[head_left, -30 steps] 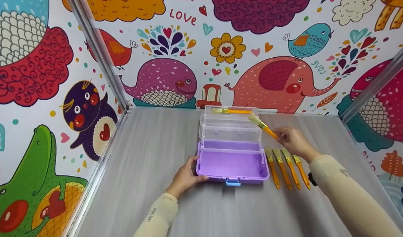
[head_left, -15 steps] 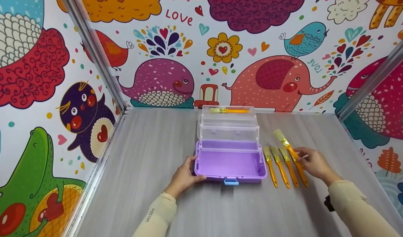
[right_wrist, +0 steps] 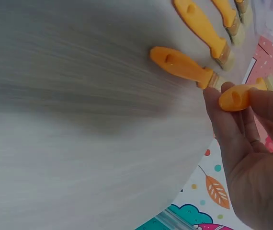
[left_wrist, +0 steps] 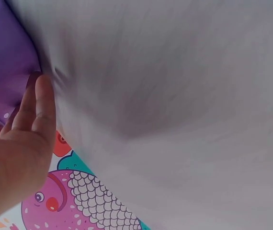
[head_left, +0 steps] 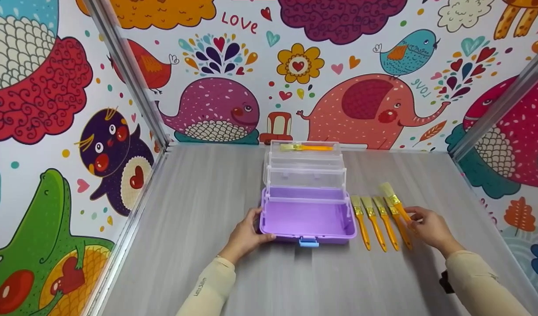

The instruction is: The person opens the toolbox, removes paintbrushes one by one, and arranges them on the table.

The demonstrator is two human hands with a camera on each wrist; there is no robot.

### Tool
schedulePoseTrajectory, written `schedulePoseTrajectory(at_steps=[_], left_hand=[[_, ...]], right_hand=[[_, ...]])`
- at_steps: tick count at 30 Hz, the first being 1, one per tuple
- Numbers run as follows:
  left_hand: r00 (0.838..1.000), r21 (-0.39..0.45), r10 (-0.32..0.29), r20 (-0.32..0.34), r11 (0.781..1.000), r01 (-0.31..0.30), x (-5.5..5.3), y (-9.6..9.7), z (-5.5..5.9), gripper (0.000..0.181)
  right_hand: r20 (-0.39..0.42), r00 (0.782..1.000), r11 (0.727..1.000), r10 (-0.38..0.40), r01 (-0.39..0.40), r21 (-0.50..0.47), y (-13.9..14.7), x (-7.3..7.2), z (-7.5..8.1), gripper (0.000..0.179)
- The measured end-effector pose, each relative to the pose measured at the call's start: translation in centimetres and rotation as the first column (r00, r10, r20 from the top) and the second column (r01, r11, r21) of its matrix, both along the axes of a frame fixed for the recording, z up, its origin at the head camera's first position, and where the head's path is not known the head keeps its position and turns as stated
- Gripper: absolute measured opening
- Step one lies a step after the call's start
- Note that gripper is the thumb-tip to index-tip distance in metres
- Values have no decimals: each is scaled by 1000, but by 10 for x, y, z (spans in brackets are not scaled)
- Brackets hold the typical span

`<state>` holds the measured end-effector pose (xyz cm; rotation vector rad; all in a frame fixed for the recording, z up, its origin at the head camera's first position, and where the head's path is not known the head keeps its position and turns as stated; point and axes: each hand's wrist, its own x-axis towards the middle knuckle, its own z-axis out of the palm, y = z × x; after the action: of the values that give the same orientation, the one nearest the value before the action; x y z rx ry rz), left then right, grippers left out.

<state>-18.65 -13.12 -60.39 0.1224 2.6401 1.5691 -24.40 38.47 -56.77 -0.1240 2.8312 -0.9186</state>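
Note:
A purple storage box [head_left: 330,241] stands with its clear tiered trays [head_left: 307,177] folded up behind the base and a blue latch [head_left: 308,242] at the front. My left hand [head_left: 247,237] holds its left front corner, thumb along the front and fingers on the side. In my right hand [head_left: 432,229] a paintbrush [head_left: 392,198] is pinched by its orange handle, bristles pointing up and away. Several similar paintbrushes [head_left: 373,224] lie in a row right of the box. The held brush overlaps the rightmost one in the head view; the right wrist view shows its handle end [right_wrist: 234,99] above the table.
One paintbrush [head_left: 312,148] lies crosswise in the top clear tray. The grey wood-look table [head_left: 198,193] ends at printed cartoon walls [head_left: 225,109] at the back and sides, with metal corner posts [head_left: 130,74].
My right hand has carried the paintbrush from beside the upper trays to the right and toward me, down to the right end of the brush row. The left hand keeps its place on the box.

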Motion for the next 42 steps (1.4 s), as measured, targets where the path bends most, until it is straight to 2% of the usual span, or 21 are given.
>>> schedulePoseTrajectory(at_steps=[9, 19, 23, 27, 30, 37, 42], left_hand=[[1000, -21, 0, -2, 1000, 0, -1, 1, 0, 87], [1000, -20, 8, 11, 1000, -8, 0, 2, 1, 86], [1000, -12, 9, 17, 1000, -9, 0, 2, 0, 87], [1000, -28, 5, 2, 1000, -5, 1, 1, 0, 86], [1000, -35, 0, -6, 999, 0, 1, 1, 0, 85], [1000, 14, -10, -10, 1000, 11, 1, 0, 1, 84], [1000, 23, -9, -9, 1000, 9, 1, 0, 1, 84]], right_hand=[[134, 989, 997, -59, 53, 50, 12, 4, 0, 44], [265, 956, 992, -123, 119, 33, 21, 3, -2, 49], [278, 952, 992, -127, 119, 44, 21, 5, -5, 49], [217, 970, 993, -113, 101, 62, 22, 5, -8, 48], [201, 973, 993, -113, 102, 65, 22, 4, -10, 49], [315, 935, 986, -162, 164, 21, 23, 3, -11, 53], [330, 929, 986, -166, 156, 57, 23, 5, -13, 53]])
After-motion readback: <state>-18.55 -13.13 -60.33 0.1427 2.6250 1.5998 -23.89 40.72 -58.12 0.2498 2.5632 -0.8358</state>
